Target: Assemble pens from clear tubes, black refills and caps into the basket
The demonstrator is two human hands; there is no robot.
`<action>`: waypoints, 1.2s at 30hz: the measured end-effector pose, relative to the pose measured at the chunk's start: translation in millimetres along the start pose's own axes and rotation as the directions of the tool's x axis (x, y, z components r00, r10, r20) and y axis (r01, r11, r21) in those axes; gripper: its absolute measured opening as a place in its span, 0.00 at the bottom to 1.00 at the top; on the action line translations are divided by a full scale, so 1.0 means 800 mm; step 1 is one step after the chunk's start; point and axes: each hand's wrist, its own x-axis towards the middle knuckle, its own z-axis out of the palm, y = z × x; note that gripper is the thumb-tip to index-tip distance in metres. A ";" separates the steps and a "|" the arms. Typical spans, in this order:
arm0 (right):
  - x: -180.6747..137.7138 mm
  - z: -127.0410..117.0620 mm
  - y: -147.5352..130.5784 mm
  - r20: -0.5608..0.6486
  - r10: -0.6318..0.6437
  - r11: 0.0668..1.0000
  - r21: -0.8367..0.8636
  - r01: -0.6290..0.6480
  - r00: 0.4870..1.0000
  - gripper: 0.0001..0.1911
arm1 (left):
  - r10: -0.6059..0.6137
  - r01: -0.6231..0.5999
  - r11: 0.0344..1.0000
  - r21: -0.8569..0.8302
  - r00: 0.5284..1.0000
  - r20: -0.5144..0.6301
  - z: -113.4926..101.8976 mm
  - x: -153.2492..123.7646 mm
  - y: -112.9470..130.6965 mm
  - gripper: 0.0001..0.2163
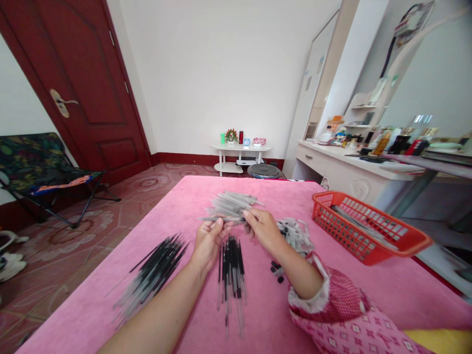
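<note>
My left hand (209,242) pinches a thin, pen-like translucent rod (221,219) between thumb and fingers, level above the pink cloth. At the rod's right end, my right hand (260,227) closes its thumb and fingers on a small dark tip. Just behind both hands lies a heap of clear, greyish tubes (232,201). Nearer, below the hands, dark slim rods with pale ends (232,268) form a bundle. A larger pile of similar dark rods (157,270) lies left of my left forearm. Small clear caps (297,233) are heaped beyond my right wrist, with black pieces (277,271) nearby.
An orange plastic basket (363,223) holding long pale strips stands at the table's right. The pink cloth (265,314) covers the table. Beyond are a low white stand (228,167), a round stool (264,171), a cluttered dresser (342,157) and a folding chair (47,167).
</note>
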 end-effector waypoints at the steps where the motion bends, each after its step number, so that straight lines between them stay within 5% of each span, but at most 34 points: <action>1: 0.000 0.000 0.000 0.006 0.001 1.000 -0.019 -0.001 1.000 0.21 | 0.000 0.000 1.000 -0.002 1.000 -0.003 0.000 0.000 0.000 0.11; 5: -0.002 0.001 0.000 -0.045 -0.072 0.995 -0.068 0.069 0.996 0.12 | -0.005 0.005 1.000 -0.013 1.000 -0.015 -0.001 0.002 -0.001 0.12; 10: -0.004 -0.001 -0.005 -0.007 -0.054 0.992 -0.111 0.053 0.999 0.20 | -0.007 0.007 1.000 -0.018 1.000 -0.016 0.001 0.004 -0.001 0.12; 15: -0.006 0.001 -0.012 -0.028 -0.067 0.996 -0.061 0.065 0.997 0.13 | -0.004 0.004 1.000 -0.013 1.000 -0.009 -0.001 0.003 0.000 0.10; 20: -0.002 -0.003 -0.009 0.100 0.078 0.996 0.031 -0.081 0.992 0.21 | -0.018 0.014 0.998 0.061 0.997 0.072 0.000 0.000 0.002 0.11; 26: 0.008 -0.048 -0.002 -0.116 0.005 0.902 -0.428 -0.055 0.993 0.12 | -0.075 0.071 0.997 0.041 0.992 0.106 0.004 -0.003 0.006 0.14; 36: 0.009 -0.092 0.027 -0.139 0.241 0.580 -0.773 -0.257 0.961 0.10 | -0.089 0.076 0.993 0.090 0.984 0.157 0.005 -0.003 0.007 0.18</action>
